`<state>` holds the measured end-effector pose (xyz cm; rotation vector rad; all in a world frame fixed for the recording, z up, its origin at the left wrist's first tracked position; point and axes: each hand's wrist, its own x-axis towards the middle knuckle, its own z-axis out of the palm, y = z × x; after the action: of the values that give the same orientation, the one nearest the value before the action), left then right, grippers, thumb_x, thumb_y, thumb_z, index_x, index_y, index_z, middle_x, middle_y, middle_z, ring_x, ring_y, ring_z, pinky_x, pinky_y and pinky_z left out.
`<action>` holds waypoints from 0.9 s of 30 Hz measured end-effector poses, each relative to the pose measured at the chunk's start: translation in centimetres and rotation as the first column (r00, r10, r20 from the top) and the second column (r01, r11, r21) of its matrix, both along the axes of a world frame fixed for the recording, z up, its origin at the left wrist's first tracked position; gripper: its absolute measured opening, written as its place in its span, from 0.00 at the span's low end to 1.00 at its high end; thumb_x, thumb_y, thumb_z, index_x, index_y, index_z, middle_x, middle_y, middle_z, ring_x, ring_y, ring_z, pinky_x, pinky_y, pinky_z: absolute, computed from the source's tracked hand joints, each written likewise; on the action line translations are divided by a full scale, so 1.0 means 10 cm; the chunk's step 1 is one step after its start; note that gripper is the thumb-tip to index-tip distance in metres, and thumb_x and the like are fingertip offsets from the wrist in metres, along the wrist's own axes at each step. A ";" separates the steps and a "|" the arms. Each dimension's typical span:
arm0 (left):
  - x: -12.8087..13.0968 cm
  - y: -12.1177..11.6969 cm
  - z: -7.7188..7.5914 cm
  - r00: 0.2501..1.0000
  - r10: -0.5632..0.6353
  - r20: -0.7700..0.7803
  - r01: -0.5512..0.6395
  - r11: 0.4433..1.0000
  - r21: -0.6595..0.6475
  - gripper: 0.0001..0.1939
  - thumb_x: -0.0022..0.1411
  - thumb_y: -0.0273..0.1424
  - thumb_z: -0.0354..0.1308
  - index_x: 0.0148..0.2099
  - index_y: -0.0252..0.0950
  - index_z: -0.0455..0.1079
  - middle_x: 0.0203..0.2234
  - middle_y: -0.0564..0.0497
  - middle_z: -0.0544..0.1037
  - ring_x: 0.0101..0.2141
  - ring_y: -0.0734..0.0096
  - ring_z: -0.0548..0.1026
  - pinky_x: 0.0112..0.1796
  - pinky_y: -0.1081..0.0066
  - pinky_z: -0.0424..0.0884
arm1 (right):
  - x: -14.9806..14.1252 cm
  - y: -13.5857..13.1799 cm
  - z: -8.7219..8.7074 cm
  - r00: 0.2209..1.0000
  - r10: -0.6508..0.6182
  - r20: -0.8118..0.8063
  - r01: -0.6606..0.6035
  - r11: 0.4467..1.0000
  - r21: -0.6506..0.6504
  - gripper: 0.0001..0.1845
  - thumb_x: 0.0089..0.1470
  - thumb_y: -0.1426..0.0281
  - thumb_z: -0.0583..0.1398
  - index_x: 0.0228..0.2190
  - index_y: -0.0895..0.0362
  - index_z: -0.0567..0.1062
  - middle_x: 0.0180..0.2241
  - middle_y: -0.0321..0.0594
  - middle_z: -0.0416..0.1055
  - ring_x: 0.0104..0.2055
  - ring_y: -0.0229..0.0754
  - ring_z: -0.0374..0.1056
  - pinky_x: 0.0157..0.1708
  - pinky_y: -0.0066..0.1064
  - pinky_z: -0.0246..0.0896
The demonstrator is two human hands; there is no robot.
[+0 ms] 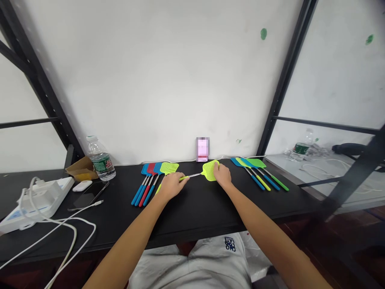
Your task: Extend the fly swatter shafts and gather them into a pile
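Between my hands is a yellow-green fly swatter [209, 171] with a metal shaft. My left hand [173, 184] is closed round its handle. The fingers of my right hand [222, 175] grip the right edge of its perforated head. Left of my left hand lie several fly swatters [149, 181] side by side, blue, red and yellow-green, heads toward the wall; my left hand partly covers the yellow-green one [169, 167]. On the right rests another group of fly swatters [255, 173] with blue, yellow-green and green heads, fanned and overlapping.
A phone-like upright thing [202, 149], its face blurred, leans on the wall. To the left are a water bottle [101, 160], a cardboard box [82, 167], a white earbud case [82, 186], a dark phone [90, 195], a power strip [45, 204] and white cables [75, 218]. Black metal posts [284, 76] flank the table.
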<state>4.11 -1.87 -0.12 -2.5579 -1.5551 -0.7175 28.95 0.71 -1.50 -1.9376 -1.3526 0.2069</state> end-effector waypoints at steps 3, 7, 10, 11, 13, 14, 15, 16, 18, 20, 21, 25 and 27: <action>0.01 0.01 0.04 1.000 -0.001 0.024 0.001 1.000 -0.009 0.20 0.67 0.44 0.42 0.38 0.39 0.71 0.34 0.50 0.78 0.35 0.67 0.73 0.30 0.73 0.59 | 0.09 0.06 0.00 0.997 -0.023 -0.068 0.030 0.993 0.112 0.25 0.60 0.54 0.45 0.35 0.58 0.73 0.36 0.52 0.73 0.40 0.51 0.69 0.38 0.36 0.59; -0.07 0.06 0.08 0.977 0.214 -0.001 -0.214 0.977 -0.022 0.21 0.68 0.42 0.39 0.39 0.37 0.70 0.31 0.46 0.77 0.36 0.64 0.74 0.33 0.72 0.62 | 0.28 0.11 0.02 0.984 -0.127 -0.124 0.147 0.974 0.173 0.22 0.60 0.58 0.45 0.34 0.58 0.73 0.34 0.51 0.73 0.39 0.50 0.68 0.39 0.35 0.59; -0.14 0.05 0.09 0.924 0.377 -0.067 -0.380 0.924 -0.036 0.21 0.66 0.40 0.39 0.39 0.35 0.71 0.31 0.43 0.77 0.36 0.59 0.75 0.34 0.69 0.65 | 0.45 0.11 0.04 0.982 -0.176 -0.070 0.183 0.975 0.125 0.19 0.59 0.61 0.48 0.33 0.58 0.73 0.33 0.50 0.72 0.38 0.50 0.68 0.39 0.37 0.59; -0.16 0.04 0.08 0.906 0.413 -0.090 -0.417 0.908 -0.040 0.21 0.66 0.40 0.40 0.39 0.34 0.71 0.32 0.41 0.77 0.36 0.58 0.75 0.34 0.67 0.66 | 0.51 0.10 0.04 0.982 -0.186 -0.041 0.190 0.976 0.103 0.17 0.58 0.62 0.49 0.33 0.59 0.73 0.33 0.50 0.72 0.38 0.50 0.68 0.39 0.37 0.60; -0.16 0.00 0.07 0.873 0.473 -0.118 -0.480 0.877 -0.035 0.21 0.65 0.38 0.41 0.38 0.33 0.72 0.33 0.40 0.76 0.36 0.56 0.76 0.34 0.65 0.67 | 0.63 0.09 0.04 0.976 -0.218 0.021 0.216 0.975 0.056 0.15 0.55 0.66 0.51 0.35 0.60 0.74 0.34 0.51 0.71 0.39 0.50 0.68 0.39 0.37 0.60; -0.15 -0.02 0.06 0.859 0.495 -0.129 -0.502 0.864 -0.034 0.20 0.64 0.37 0.41 0.38 0.32 0.72 0.33 0.39 0.76 0.36 0.55 0.76 0.34 0.65 0.67 | 0.69 0.09 0.03 0.970 -0.238 0.057 0.236 0.971 0.040 0.15 0.55 0.67 0.51 0.36 0.61 0.74 0.35 0.52 0.71 0.40 0.51 0.68 0.40 0.38 0.60; -0.13 -0.04 0.06 0.851 0.507 -0.139 -0.516 0.856 -0.032 0.20 0.64 0.37 0.42 0.38 0.32 0.73 0.33 0.39 0.76 0.37 0.54 0.76 0.34 0.64 0.68 | 0.74 0.08 0.02 0.960 -0.263 0.096 0.261 0.965 0.032 0.15 0.54 0.68 0.52 0.37 0.62 0.74 0.37 0.53 0.70 0.41 0.52 0.68 0.41 0.38 0.60; -0.12 -0.06 0.05 0.846 0.511 -0.148 -0.521 0.852 -0.037 0.20 0.63 0.36 0.42 0.38 0.32 0.73 0.34 0.38 0.77 0.37 0.54 0.76 0.35 0.64 0.68 | 0.80 0.08 0.01 0.948 -0.288 0.136 0.287 0.957 0.026 0.16 0.53 0.68 0.52 0.38 0.63 0.73 0.39 0.55 0.70 0.43 0.53 0.67 0.42 0.39 0.60; -0.09 -0.09 0.05 0.844 0.508 -0.169 -0.524 0.849 -0.064 0.19 0.62 0.34 0.44 0.38 0.31 0.74 0.35 0.38 0.77 0.38 0.54 0.76 0.35 0.63 0.69 | 0.92 0.08 -0.02 0.911 -0.358 0.203 0.365 0.931 0.003 0.18 0.52 0.67 0.54 0.41 0.64 0.73 0.43 0.57 0.68 0.47 0.56 0.64 0.44 0.42 0.59; -0.07 -0.11 0.06 0.842 0.504 -0.194 -0.529 0.842 -0.107 0.18 0.61 0.33 0.45 0.40 0.32 0.74 0.37 0.36 0.77 0.40 0.54 0.76 0.36 0.63 0.69 | 1.04 0.08 -0.05 0.873 -0.421 0.247 0.444 0.895 -0.041 0.20 0.50 0.65 0.56 0.43 0.64 0.72 0.46 0.59 0.65 0.50 0.59 0.62 0.46 0.45 0.56; -0.07 -0.12 0.07 0.840 0.501 -0.209 -0.531 0.838 -0.127 0.18 0.61 0.33 0.45 0.40 0.32 0.74 0.38 0.36 0.77 0.40 0.54 0.76 0.37 0.63 0.69 | 1.09 0.08 -0.06 0.858 -0.443 0.261 0.474 0.878 -0.067 0.22 0.49 0.65 0.57 0.44 0.64 0.72 0.48 0.60 0.64 0.51 0.60 0.60 0.47 0.46 0.55; -0.07 -0.14 0.09 0.838 0.483 -0.255 -0.529 0.834 -0.158 0.17 0.60 0.33 0.47 0.42 0.32 0.75 0.41 0.35 0.76 0.42 0.54 0.75 0.40 0.63 0.69 | 1.23 0.07 -0.08 0.840 -0.479 0.253 0.525 0.835 -0.162 0.26 0.47 0.62 0.59 0.45 0.66 0.72 0.51 0.63 0.61 0.53 0.61 0.58 0.48 0.46 0.53; -0.08 -0.13 0.09 0.837 0.477 -0.266 -0.527 0.834 -0.162 0.18 0.60 0.34 0.47 0.43 0.33 0.75 0.41 0.35 0.76 0.42 0.54 0.75 0.40 0.62 0.69 | 1.24 0.07 -0.06 0.839 -0.487 0.241 0.532 0.827 -0.182 0.26 0.46 0.62 0.60 0.45 0.66 0.73 0.52 0.64 0.60 0.54 0.62 0.56 0.48 0.46 0.52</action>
<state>3.31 -3.19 0.79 -2.0881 -2.2016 -0.1995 41.39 1.36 -2.13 -2.5075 -0.8898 -0.0801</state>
